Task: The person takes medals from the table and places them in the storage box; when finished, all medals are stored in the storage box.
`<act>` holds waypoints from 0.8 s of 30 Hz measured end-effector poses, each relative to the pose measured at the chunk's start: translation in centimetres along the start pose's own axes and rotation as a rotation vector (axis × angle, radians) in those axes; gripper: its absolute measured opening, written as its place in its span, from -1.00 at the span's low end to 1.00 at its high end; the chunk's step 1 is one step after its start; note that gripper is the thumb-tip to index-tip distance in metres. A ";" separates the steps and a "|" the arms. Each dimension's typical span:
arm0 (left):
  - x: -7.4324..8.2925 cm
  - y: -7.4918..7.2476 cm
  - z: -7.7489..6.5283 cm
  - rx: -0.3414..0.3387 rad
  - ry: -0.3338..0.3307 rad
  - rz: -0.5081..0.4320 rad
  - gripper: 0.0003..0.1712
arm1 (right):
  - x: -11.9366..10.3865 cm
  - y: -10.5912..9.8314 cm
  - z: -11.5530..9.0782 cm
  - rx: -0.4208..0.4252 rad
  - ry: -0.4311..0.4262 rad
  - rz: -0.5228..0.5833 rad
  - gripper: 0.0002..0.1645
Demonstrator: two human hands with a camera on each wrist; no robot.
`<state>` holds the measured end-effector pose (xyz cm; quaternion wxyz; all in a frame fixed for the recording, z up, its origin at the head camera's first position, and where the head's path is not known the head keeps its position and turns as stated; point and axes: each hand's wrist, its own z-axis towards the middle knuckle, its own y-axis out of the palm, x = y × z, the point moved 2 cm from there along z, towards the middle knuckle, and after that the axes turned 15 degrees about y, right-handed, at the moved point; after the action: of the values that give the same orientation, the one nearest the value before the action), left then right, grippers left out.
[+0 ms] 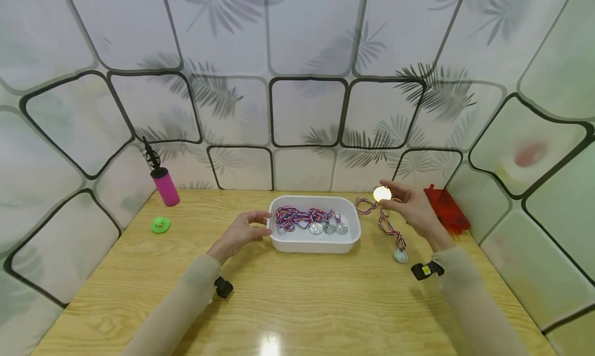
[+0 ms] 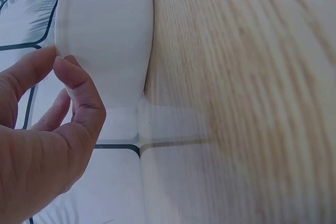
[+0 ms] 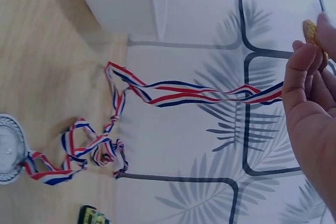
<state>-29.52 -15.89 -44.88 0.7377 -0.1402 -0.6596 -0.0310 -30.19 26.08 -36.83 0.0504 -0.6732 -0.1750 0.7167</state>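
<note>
My right hand (image 1: 411,209) pinches a gold medal (image 1: 382,194) above the table, right of a white plastic tub (image 1: 316,246). Its red, white and blue ribbon (image 3: 184,94) hangs down from my fingers. A silver medal (image 1: 400,255) lies on the table below, its ribbon (image 1: 388,227) bunched beside it; whether the two ribbons are tangled, I cannot tell. My left hand (image 1: 244,229) holds the tub's left end, its fingertips at the rim. Inside the tub, several silver medals (image 1: 316,228) lie with heaped striped ribbons (image 1: 297,216).
A red flat object (image 1: 447,210) lies at the back right, partly behind my right hand. At the left stand a pink and black hand pump (image 1: 166,188) and a green duck toy (image 1: 160,225). Patterned curtain walls (image 1: 307,113) border the wooden table (image 1: 297,299).
</note>
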 end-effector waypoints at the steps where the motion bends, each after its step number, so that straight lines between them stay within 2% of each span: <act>1: 0.0 0.0 0.0 0.000 0.000 -0.001 -0.38 | -0.2 -0.1 0.1 0.015 -0.001 -0.010 -0.31; 6: -0.1 0.1 0.0 0.000 0.001 -0.002 -0.38 | -1.1 -0.6 0.5 0.066 -0.014 -0.069 -0.30; 10: -0.1 0.1 0.0 -0.003 0.005 -0.003 -0.38 | -2.3 -0.8 0.8 0.056 -0.071 -0.106 -0.34; 15: -0.1 0.1 0.0 0.000 0.006 -0.008 -0.39 | -3.9 -0.9 1.4 0.062 -0.088 -0.225 -0.36; 21: 0.1 0.1 -0.1 0.001 -0.004 -0.007 -0.38 | -5.9 -1.1 2.4 0.014 -0.055 -0.202 -0.27; 24: 0.1 0.1 -0.1 -0.002 -0.006 -0.003 -0.38 | -7.0 -1.2 2.9 -0.001 -0.077 -0.162 -0.24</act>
<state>-29.39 -15.82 -44.81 0.7356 -0.1400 -0.6620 -0.0323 -32.58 24.55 -29.67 0.1011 -0.6287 -0.2313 0.7355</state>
